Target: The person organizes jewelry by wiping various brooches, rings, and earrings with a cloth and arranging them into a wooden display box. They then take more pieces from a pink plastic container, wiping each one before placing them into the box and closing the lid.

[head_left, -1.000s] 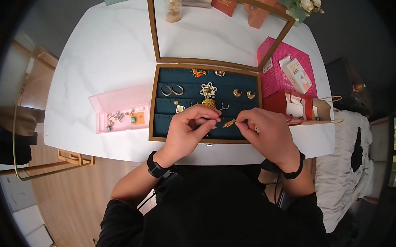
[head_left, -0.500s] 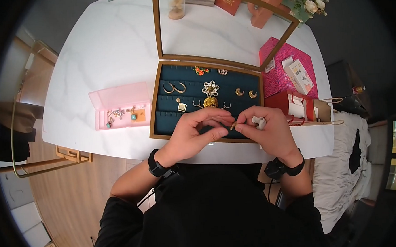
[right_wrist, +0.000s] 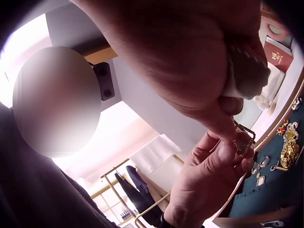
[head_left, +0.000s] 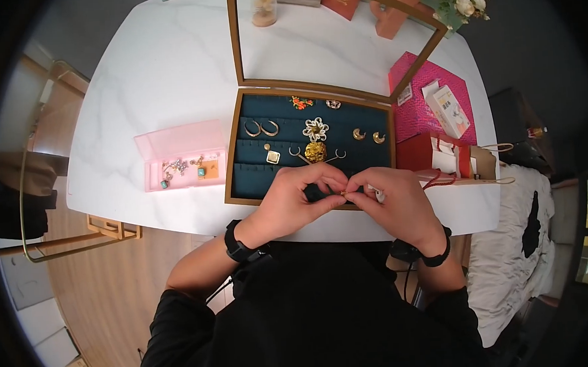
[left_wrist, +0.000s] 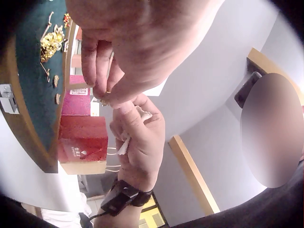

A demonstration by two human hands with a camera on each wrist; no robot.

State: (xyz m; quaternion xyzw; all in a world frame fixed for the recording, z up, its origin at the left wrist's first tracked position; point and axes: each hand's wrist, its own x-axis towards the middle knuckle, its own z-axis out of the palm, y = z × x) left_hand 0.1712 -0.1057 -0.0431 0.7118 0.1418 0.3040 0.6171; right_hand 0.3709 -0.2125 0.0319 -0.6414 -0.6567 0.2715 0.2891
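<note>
Above the front edge of a wooden jewelry box (head_left: 249, 180) lined in dark teal, the two hands meet at the fingertips. My left hand (head_left: 290, 202) pinches a small gold jewelry piece (right_wrist: 243, 143) between thumb and fingers. Thumb and index finger of my right hand (head_left: 399, 199) pinch the same piece from the other side. A crumpled white tissue or cloth (left_wrist: 144, 114) is tucked in the right hand's curled fingers. Most of the gold piece is hidden by the fingertips. Behind the hands, a gold flower-like brooch (head_left: 315, 151) and a white flower brooch (head_left: 316, 128) lie in the box.
The box's glass lid (head_left: 236, 40) stands raised at the back. Left of it is an open pink case (head_left: 149, 176) holding several trinkets. A pink box (head_left: 407, 124) and a red paper bag (head_left: 415, 154) stand at right. Hoop earrings (head_left: 269, 128) sit in the lining.
The gold piece hung from the right fingertips, apart from the left hand. Both hands have come together, and the left fingers now pinch it too.
</note>
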